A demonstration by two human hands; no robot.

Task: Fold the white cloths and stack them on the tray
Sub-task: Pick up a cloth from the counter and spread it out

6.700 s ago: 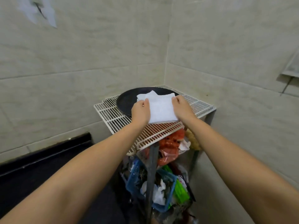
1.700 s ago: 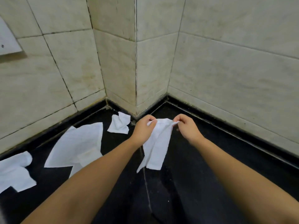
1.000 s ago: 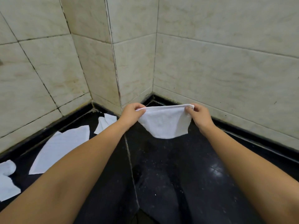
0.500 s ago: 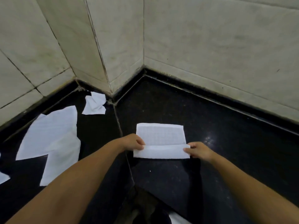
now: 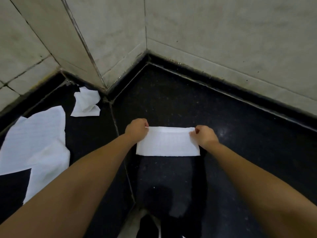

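— Well, how are the fingers set?
— The far corners of the folded white cloth (image 5: 168, 143) are pinched by the left hand (image 5: 136, 128) and right hand (image 5: 204, 135); it is laid flat on the black floor (image 5: 231, 152).
— What is seen nearby?
— A crumpled cloth (image 5: 86, 104) and a spread cloth (image 5: 34, 143) are seen to the left, by the tiled wall (image 5: 223, 31).

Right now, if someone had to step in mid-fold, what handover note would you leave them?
Left hand pinches the far left corner of the folded cloth; right hand pinches the far right corner.
The cloth lies flat on the black floor, folded once into a strip.
Unfolded: a large spread cloth at left and a crumpled cloth near the wall corner.
The tray is out of view.
Left: finish this fold, carry the cloth to the tray, then fold and stack the others.
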